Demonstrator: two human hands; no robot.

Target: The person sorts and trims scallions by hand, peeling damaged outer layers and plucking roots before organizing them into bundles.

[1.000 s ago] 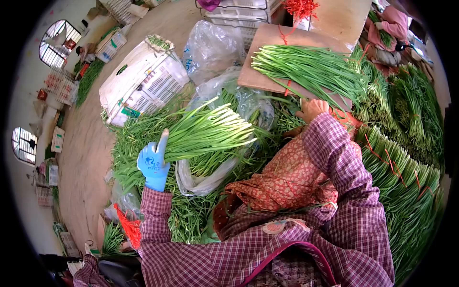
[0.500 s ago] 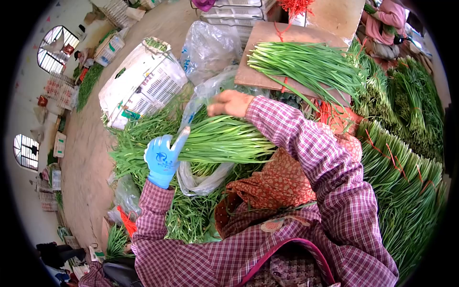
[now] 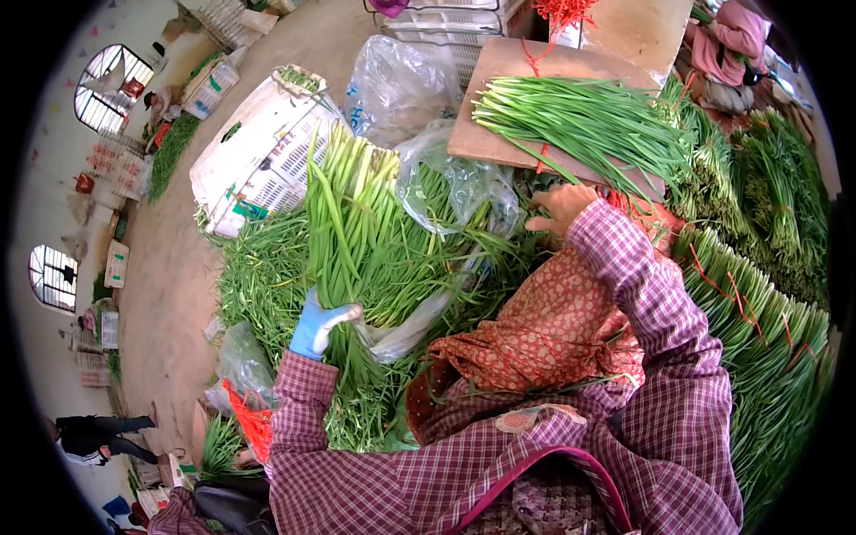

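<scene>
In a blue glove, my left hand (image 3: 323, 326) is closed round the lower, leafy part of a bunch of green stalks (image 3: 343, 209), whose pale ends point up and away. Loose leaves (image 3: 259, 267) lie beneath and around it. My right hand (image 3: 564, 207) is bare, with its fingers apart and nothing in them; it is beside the near edge of a brown board (image 3: 486, 143). Another bunch of stalks (image 3: 571, 116) lies across that board, with a red tie partly under it. A clear plastic bag (image 3: 464, 192) sits between my hands.
A white crate (image 3: 267, 152) stands at the upper left, beside another clear bag (image 3: 397, 85). Tied bundles (image 3: 758, 330) are stacked along the right. Red ties (image 3: 248, 419) lie at the lower left. A person in pink (image 3: 736, 40) is at the top right; another person's legs (image 3: 116, 432) show at the lower left.
The bunch in my left hand has turned from sideways to upright, pale ends away from me. My right hand passed over the bunch and has moved back right, its fingers apart.
</scene>
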